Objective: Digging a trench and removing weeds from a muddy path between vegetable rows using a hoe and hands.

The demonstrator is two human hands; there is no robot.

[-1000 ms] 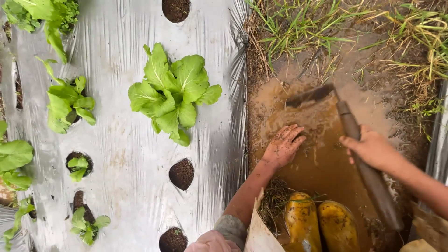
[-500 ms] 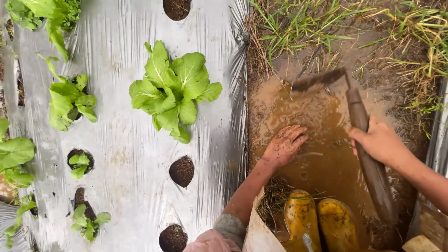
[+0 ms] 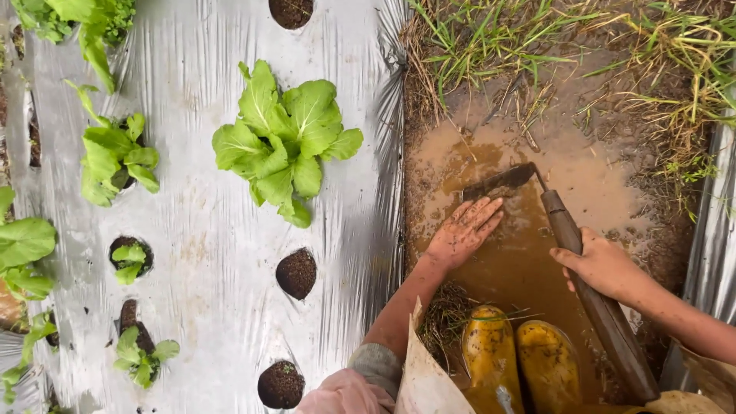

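Our right hand point(image 3: 606, 264) wraps closed around the smooth, mud-slicked wooden handle of a hoe point(image 3: 590, 299), whose dark flat blade point(image 3: 498, 182) stands in the brown puddle point(image 3: 537, 230); our left hand point(image 3: 464, 230), muddy, lies open and flat, fingertips at the blade. Below, two yellow rubber boots point(image 3: 517, 364) stand in the murky water. Leftward, crinkled silver plastic mulch point(image 3: 207, 253) carries round soil holes and a leafy green seedling point(image 3: 280, 142).

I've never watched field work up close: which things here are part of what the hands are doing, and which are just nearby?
In use:
- hoe, handle gripped by the right hand
- left hand, flat on the blade in the muddy puddle

Just nearby:
- leafy plant in the silver plastic sheet
- bare planting holes
- yellow boots
- grass
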